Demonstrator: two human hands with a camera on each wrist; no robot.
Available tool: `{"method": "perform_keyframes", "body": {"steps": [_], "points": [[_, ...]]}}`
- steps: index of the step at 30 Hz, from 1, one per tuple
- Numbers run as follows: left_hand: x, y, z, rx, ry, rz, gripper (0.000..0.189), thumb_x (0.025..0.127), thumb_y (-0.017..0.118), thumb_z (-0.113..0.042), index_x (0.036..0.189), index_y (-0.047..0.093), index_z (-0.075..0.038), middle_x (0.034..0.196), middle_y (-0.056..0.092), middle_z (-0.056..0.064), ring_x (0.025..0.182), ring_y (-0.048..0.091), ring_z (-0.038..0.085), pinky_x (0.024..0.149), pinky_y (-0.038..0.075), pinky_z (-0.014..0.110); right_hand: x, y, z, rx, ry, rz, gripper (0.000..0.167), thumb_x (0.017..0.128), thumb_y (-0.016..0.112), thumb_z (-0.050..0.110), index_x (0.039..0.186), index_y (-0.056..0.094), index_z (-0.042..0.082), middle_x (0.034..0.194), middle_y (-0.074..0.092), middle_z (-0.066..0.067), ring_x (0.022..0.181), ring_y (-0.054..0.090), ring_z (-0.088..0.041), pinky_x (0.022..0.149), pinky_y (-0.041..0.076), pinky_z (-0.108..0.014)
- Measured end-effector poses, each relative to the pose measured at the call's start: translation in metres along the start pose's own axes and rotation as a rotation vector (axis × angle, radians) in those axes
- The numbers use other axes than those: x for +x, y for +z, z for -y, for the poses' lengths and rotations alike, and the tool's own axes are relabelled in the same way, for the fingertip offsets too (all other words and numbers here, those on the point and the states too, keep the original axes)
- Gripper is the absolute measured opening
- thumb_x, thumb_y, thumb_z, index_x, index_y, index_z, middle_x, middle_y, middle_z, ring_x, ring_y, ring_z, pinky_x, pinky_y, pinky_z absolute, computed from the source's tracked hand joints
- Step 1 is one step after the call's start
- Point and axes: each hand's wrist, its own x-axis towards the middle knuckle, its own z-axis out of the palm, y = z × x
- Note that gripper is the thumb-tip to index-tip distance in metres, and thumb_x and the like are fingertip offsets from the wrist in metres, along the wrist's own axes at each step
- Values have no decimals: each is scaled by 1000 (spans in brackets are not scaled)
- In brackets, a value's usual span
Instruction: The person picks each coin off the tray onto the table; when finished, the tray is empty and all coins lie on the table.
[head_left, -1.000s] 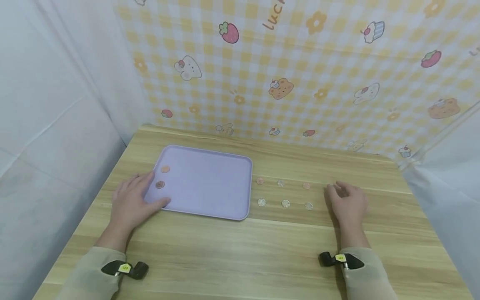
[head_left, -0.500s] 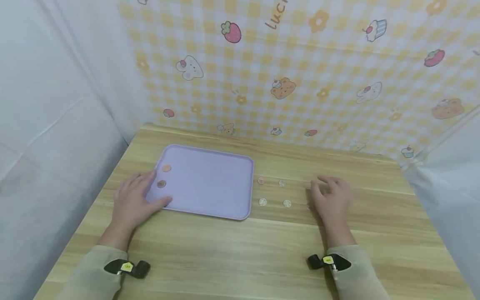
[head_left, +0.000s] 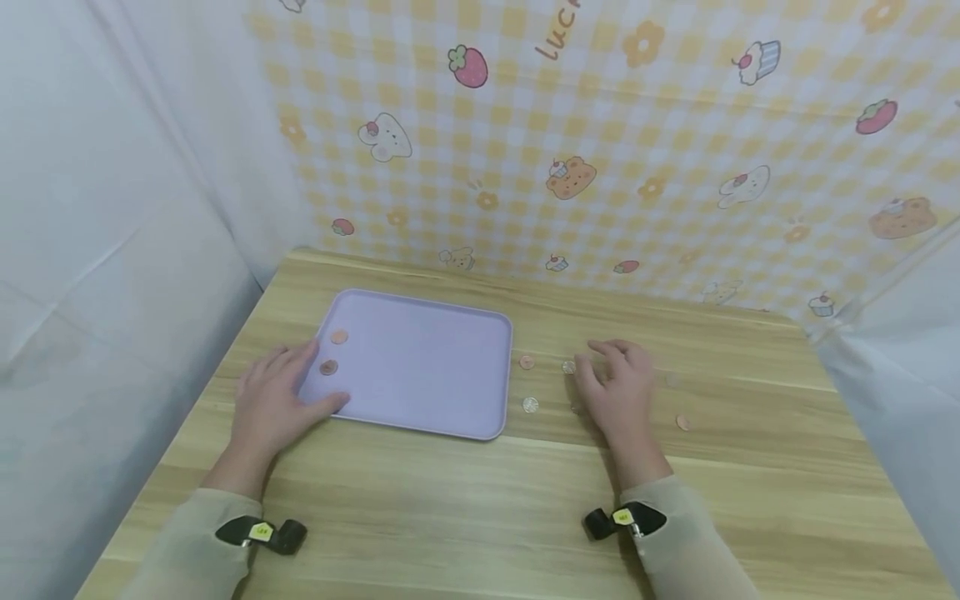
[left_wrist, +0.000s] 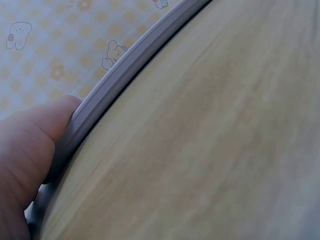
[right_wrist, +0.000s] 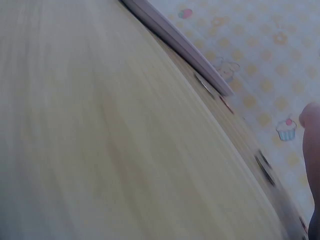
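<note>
A shallow light-purple tray [head_left: 420, 358] lies on the wooden table. My left hand [head_left: 272, 408] holds its near left corner, thumb across the front rim and fingers along the left rim. In the left wrist view, the thumb [left_wrist: 30, 145] presses against the tray's rim. Two copper coins, one upper [head_left: 339, 337] and one lower [head_left: 328, 367], lie inside near that hand. My right hand [head_left: 618, 387] is loosely curled low over the coins right of the tray, thumb and forefinger apart. Its fingertips are beside a silver coin [head_left: 568, 367]; another coin [head_left: 576, 408] is partly covered.
A copper coin [head_left: 527, 362] and a silver coin [head_left: 530, 405] lie just off the tray's right edge. Right of my right hand are a faint silver coin [head_left: 672, 379] and a copper coin [head_left: 682, 422]. A checked cloth [head_left: 450, 167] hangs behind the table.
My right hand has moved left over the coins, covering two that showed before; two others now show on its right. My left hand and the tray keep their place.
</note>
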Motion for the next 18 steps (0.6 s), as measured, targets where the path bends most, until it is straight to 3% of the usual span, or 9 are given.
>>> {"method": "perform_keyframes", "body": {"steps": [10,18], "points": [[-2,1,0,9,-7,0,99,84,82,-61,158,49,-3,155,51,29,144,37,56,116,18,78,3,36,28,68,-101,-11,35,94,74,27,108,78,-4,114,67,-25,110,57,-48,95,43,-58],[-1,-1,-4,1,-9,2,100,84,82,-60,159,48,-2,157,50,28,146,36,56,117,17,78,4,69,67,109,-149,-4,33,90,77,27,109,78,-1,112,68,-21,107,60,-44,95,45,-57]]}}
